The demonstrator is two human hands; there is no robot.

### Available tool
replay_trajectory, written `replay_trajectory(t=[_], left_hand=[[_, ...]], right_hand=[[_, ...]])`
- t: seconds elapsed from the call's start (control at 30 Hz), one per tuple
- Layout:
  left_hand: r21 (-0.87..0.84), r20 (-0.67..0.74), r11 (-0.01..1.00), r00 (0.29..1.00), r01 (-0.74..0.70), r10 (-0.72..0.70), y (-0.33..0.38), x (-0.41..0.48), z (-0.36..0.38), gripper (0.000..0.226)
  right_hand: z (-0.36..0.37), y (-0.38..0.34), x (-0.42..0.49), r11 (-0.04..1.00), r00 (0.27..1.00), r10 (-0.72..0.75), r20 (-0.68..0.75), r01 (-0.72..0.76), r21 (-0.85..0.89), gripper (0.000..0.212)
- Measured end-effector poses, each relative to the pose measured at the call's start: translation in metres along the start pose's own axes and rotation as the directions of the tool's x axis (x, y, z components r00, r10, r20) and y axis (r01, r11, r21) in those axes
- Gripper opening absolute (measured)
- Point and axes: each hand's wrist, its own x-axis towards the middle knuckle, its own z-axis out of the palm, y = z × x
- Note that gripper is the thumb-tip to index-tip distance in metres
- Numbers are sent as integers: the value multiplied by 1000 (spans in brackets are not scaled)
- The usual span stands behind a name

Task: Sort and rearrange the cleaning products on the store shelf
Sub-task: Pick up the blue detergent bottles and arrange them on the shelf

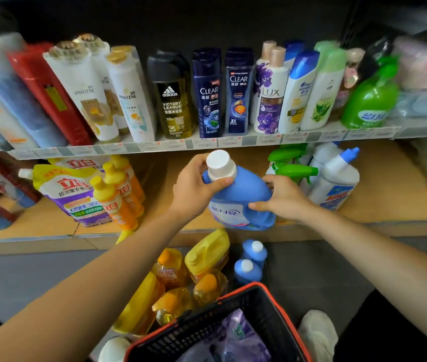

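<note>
A blue detergent bottle [243, 194] with a white cap is held tilted over the front of the lower wooden shelf [390, 202]. My left hand [194, 189] grips its neck just under the cap. My right hand [282, 197] holds the bottle's right side, fingers across the label. Two more blue bottles [251, 259] stand on the floor below, beside several yellow and orange bottles [178, 280].
Lower shelf: yellow-orange dish soap bottles [118, 194] and a refill pouch [74, 194] at left, green spray bottles [293, 168] and white toilet cleaners [335, 178] at right. Upper shelf [207, 145] holds shampoos. A black basket with an orange rim [235, 327] sits on the floor.
</note>
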Motion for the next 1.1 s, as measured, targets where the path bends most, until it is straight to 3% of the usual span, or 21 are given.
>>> replay_trajectory(t=[0.2,0.37,0.5,0.63,0.77,0.97,1.1], left_hand=[[15,-7,991,992,-130,130,-12,33,11,36],[14,99,982,978,-187,185,-11,44,30,41],[28,97,995,991,-91,88,-43,26,32,36],[85,133,996,991,5,-16,-79,4,27,33],[187,221,975,962,120,-161,-116,-20,26,33],[418,334,902,904,110,-266,-161,-45,31,34],[409,374,909,894,81,-248,-184,-62,38,40]], right_hand=[[36,22,43,999,999,19,-46,-17,44,41],[49,43,62,975,970,168,-178,-136,176,44],[56,50,66,972,976,171,-138,-145,183,46],[56,54,68,983,976,175,-126,-166,79,50],[62,51,68,981,961,191,-201,-196,-5,56],[75,49,76,979,940,202,-275,-187,79,58],[81,49,93,975,920,220,-323,-195,109,56]])
